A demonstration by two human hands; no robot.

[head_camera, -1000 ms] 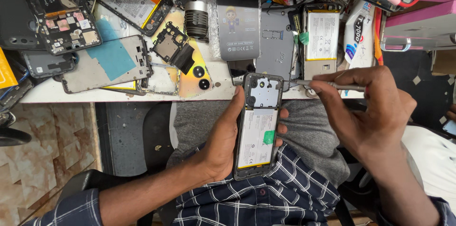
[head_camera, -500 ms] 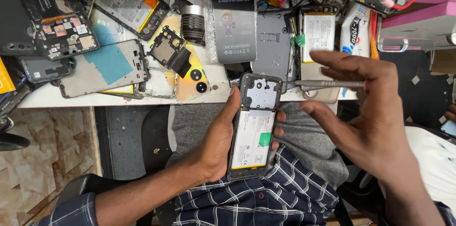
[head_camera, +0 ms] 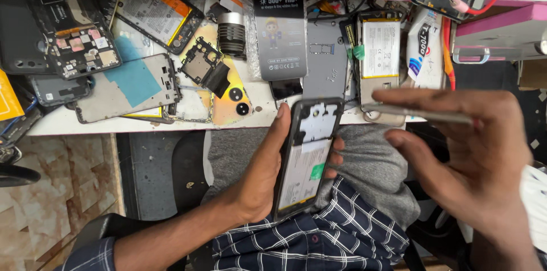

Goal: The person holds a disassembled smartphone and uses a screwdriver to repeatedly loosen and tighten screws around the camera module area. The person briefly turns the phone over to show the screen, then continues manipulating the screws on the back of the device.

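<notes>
My left hand (head_camera: 266,174) grips an opened phone (head_camera: 307,154) with its back cover off, held upright over my lap; its white battery with a green tab and a pale upper plate face me. My right hand (head_camera: 473,151) is to the right of the phone, apart from it, and pinches thin metal tweezers (head_camera: 419,114) whose tip points left, a short way from the phone's upper right corner.
The white workbench (head_camera: 85,127) ahead carries several dismantled phones, a bare frame (head_camera: 128,86), circuit boards (head_camera: 77,43), a second battery (head_camera: 380,48), a grey packet (head_camera: 280,37) and a yellow back cover (head_camera: 231,100). A pink-edged drawer with a metal handle (head_camera: 476,54) is at right. Tiled floor lies below left.
My right hand has drawn away from the phone to the right and toward the camera, taking the tweezers off its top edge. The left hand keeps the phone, tilted slightly more.
</notes>
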